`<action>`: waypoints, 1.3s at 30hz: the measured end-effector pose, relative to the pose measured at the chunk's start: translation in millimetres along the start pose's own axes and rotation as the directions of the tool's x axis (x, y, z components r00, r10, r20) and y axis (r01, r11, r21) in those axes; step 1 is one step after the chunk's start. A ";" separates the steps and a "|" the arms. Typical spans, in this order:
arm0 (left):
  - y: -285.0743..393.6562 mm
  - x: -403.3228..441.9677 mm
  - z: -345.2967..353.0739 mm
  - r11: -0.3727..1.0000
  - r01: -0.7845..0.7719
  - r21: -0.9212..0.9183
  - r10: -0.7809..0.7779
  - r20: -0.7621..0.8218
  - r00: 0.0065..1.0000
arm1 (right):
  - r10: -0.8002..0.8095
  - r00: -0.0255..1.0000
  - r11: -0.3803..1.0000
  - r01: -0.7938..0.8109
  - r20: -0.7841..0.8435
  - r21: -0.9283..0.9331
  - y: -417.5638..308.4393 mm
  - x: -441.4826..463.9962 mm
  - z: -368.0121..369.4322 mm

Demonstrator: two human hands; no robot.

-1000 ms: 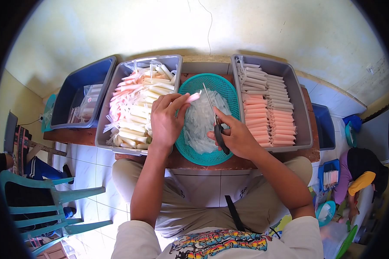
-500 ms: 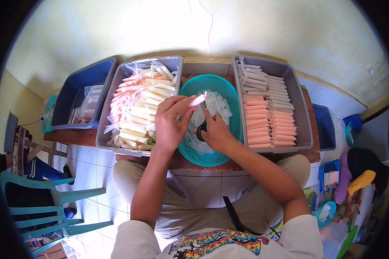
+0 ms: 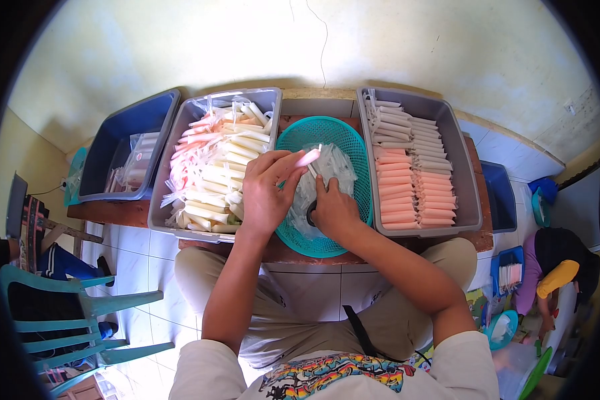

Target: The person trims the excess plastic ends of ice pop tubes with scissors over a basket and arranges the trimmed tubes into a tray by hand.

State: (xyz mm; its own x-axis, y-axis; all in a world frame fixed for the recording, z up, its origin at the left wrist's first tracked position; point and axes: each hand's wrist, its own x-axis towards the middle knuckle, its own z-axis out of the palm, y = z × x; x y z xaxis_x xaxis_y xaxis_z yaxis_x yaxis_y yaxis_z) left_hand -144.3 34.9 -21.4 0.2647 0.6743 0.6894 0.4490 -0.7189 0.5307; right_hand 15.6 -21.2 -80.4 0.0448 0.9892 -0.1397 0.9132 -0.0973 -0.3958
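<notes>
My left hand (image 3: pixel 267 193) is closed around a pink tube-shaped ice pop in clear plastic (image 3: pixel 308 158), its tip pointing up and right. Close below it, my right hand (image 3: pixel 336 212) grips scissors with a black handle (image 3: pixel 311 213); the blades are mostly hidden by the hand, with a pale sliver showing near the ice pop. Both hands are above a green mesh basket (image 3: pixel 365 152) that holds cut-off clear plastic ends (image 3: pixel 341 167). On the left, a grey tub (image 3: pixel 278 100) is heaped with loose pink and cream ice pops (image 3: pixel 207 203).
At right, another grey tub (image 3: pixel 470 167) holds pink and whitish ice pops in neat rows (image 3: pixel 437 190). A dark blue tub (image 3: pixel 123 133) stands far left, a blue one (image 3: pixel 501 200) far right. A green chair (image 3: pixel 57 327) is lower left; another person (image 3: pixel 560 263) bends at the right.
The ice pop has shifted slightly right and down with my left hand. My right hand has turned a little, and less of the scissors shows.
</notes>
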 end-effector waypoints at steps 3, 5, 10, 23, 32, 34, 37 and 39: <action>-0.8 -0.2 -0.5 1.000 0.004 0.004 -0.004 0.008 1.000 | -0.040 0.999 0.985 0.035 -0.031 -0.167 0.9 1.6 3.5; -2.1 -1.3 0.3 1.000 0.013 0.007 -0.013 0.007 1.000 | -0.094 0.991 0.973 0.071 -0.099 -0.221 4.2 1.3 10.3; -0.9 -1.0 3.2 0.998 0.046 -0.047 -0.045 0.002 0.999 | -0.113 0.990 0.984 0.100 -0.082 -0.145 6.2 -4.4 2.9; 18.7 -2.4 9.0 0.932 0.232 -0.277 -0.195 0.153 0.969 | -0.213 0.926 0.832 0.339 -0.311 0.440 18.8 -36.2 -78.5; 29.8 -13.5 27.6 0.826 0.353 -0.440 -0.250 0.275 0.928 | -0.189 0.922 0.792 0.346 -0.337 0.503 25.2 -38.8 -83.3; 28.6 -15.3 31.2 0.821 0.341 -0.457 -0.237 0.271 0.933 | -0.193 0.917 0.799 0.353 -0.349 0.487 28.2 -40.1 -83.5; 26.0 -18.3 40.2 0.824 0.306 -0.477 -0.209 0.246 0.946 | -0.212 0.909 0.815 0.367 -0.360 0.448 37.9 -38.5 -85.7; 28.7 -19.8 42.6 0.830 0.285 -0.480 -0.194 0.232 0.953 | -0.219 0.907 0.825 0.369 -0.359 0.428 43.8 -40.1 -89.3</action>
State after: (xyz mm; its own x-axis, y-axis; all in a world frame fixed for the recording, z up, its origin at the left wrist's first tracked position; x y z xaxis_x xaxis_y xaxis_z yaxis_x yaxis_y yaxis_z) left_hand -100.4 8.2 -40.9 0.3633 0.8211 0.4402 0.0382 -0.4852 0.8736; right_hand 89.9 -55.3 -11.0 -0.0144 0.9582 0.2857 0.5963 0.2376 -0.7668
